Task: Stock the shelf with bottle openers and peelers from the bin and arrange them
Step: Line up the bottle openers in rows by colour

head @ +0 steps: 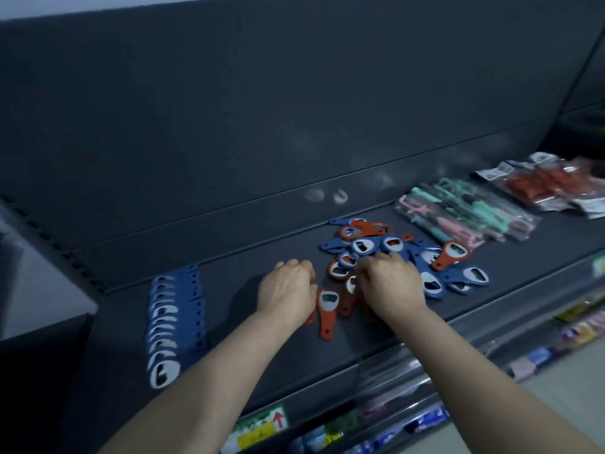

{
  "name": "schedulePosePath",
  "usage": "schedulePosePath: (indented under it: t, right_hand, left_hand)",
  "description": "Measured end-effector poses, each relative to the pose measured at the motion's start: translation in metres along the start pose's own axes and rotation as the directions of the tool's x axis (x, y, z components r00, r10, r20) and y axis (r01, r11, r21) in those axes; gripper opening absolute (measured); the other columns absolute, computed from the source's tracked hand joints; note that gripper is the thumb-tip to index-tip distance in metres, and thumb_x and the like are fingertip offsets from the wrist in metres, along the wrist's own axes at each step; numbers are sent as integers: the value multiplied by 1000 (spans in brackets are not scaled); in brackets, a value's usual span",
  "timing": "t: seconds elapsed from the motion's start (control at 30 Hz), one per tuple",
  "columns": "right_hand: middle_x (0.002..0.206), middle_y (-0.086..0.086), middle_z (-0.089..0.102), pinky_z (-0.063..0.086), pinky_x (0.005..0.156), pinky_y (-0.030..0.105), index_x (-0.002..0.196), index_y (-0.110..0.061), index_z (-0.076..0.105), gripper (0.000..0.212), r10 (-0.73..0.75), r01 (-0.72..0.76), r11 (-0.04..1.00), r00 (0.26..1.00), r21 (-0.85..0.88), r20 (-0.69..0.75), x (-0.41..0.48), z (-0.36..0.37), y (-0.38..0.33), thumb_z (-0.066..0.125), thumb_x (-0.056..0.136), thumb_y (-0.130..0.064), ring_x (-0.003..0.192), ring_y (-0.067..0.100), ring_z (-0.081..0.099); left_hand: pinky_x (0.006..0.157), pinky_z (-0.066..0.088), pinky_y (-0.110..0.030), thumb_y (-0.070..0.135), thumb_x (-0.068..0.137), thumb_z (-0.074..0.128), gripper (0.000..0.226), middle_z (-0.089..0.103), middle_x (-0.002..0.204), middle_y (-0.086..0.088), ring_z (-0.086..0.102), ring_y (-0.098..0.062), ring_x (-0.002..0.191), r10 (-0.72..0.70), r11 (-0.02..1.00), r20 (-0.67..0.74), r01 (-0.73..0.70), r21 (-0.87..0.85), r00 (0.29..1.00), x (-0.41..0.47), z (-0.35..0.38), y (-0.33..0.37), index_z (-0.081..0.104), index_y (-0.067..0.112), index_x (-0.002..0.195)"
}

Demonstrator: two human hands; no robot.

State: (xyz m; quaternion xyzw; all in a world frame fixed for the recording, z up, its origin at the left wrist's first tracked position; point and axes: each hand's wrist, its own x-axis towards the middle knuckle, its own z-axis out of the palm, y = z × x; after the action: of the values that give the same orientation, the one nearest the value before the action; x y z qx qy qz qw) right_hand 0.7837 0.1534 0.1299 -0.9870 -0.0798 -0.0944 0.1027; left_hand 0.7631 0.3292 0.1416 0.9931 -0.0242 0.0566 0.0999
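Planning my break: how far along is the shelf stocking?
Done: the blue row lies at left, bagged peelers lie at right. In hand: left hand and right hand are at the mixed pile. Left: arranging that pile's orange and blue openers.

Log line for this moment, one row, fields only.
stage: arranging openers | left hand: beside orange opener, grip unclear | right hand: on mixed pile, grip unclear | blue row: lined up left | peelers: bagged, right

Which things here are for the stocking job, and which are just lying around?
For the job: opener pile, blue opener row, orange opener, peeler packs.
Just lying about: red packets, price label, lower-shelf goods.
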Motion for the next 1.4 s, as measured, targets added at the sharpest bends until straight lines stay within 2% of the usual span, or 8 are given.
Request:
schedulePosePath:
  t: [0.33, 0.5, 0.73, 0.93, 1.07, 1.17, 1.3, 1.4]
  right_hand:
    - [117, 4, 56, 40, 88, 39, 116, -25, 65, 60, 171, -163, 978, 984, -133, 55, 59, -5, 88, 46, 81, -70, 117, 26, 45]
    - [110, 5, 59, 42, 83, 38, 106, -19, 60, 44, 77, -80, 996, 994, 33, 82, 80, -3, 97, 57, 81, -55, 110, 29, 51]
    - [101, -4, 70, 49, 72, 33, 106, -26, 58, 25, 17, -35, 934, 998, 355, 54, 89, -13, 111, 63, 87, -42, 98, 24, 64]
    - [98, -7, 70, 50, 72, 33, 105, -28, 57, 25, -42, 29, 925, 999, 379, 26, 90, -17, 104, 64, 86, -42, 96, 21, 64]
    - [98, -6, 70, 49, 71, 33, 105, -27, 57, 25, -39, 29, 922, 999, 385, 19, 86, -16, 92, 62, 88, -44, 94, 22, 65]
    - [98, -4, 70, 49, 70, 34, 106, -26, 57, 27, -22, 15, 926, 1000, 378, 14, 80, -15, 88, 60, 89, -45, 93, 23, 65]
    - [96, -6, 70, 49, 69, 33, 105, -26, 57, 26, -15, 11, 926, 1000, 379, 7, 73, -13, 83, 59, 89, -47, 91, 23, 65]
    - [96, -7, 69, 48, 71, 34, 103, -26, 57, 24, -15, 10, 905, 1000, 426, 9, 68, -15, 75, 63, 87, -44, 94, 23, 64]
  left_hand:
    - [86, 48, -33, 30, 92, 56, 19, 60, 112, 3, 55, -19, 109, -34, 995, -16, 32, -92, 999, 58, 28, 78, 61, 25, 110]
    - [86, 47, -32, 33, 92, 59, 24, 61, 113, 2, 53, -19, 110, -147, 986, -82, 140, -88, 986, 71, 34, 89, 58, 23, 114]
    - [94, 46, -34, 51, 81, 68, 57, 55, 123, -1, 46, -23, 119, -267, 964, -23, 267, -18, 963, 87, 45, 101, 54, 21, 128]
    - [85, 46, -31, 30, 80, 74, 43, 65, 109, 3, 52, -22, 109, -306, 948, -104, 293, -123, 946, 89, 45, 99, 52, 22, 116]
    - [94, 44, -36, 51, 81, 69, 55, 55, 121, 0, 43, -24, 117, -312, 945, -30, 307, -113, 950, 91, 41, 87, 54, 24, 127]
    - [93, 42, -36, 48, 81, 70, 46, 55, 120, 1, 43, -24, 118, -332, 936, -10, 328, -128, 943, 94, 41, 83, 57, 25, 119]
    - [89, 44, -36, 36, 76, 78, 44, 64, 109, 2, 49, -22, 110, -331, 924, -41, 314, -219, 943, 95, 42, 81, 58, 22, 112]
    - [70, 43, -26, 29, 76, 78, 16, 66, 80, 3, 61, -16, 85, -314, 883, -57, 270, -384, 948, 88, 39, 73, 71, 22, 87]
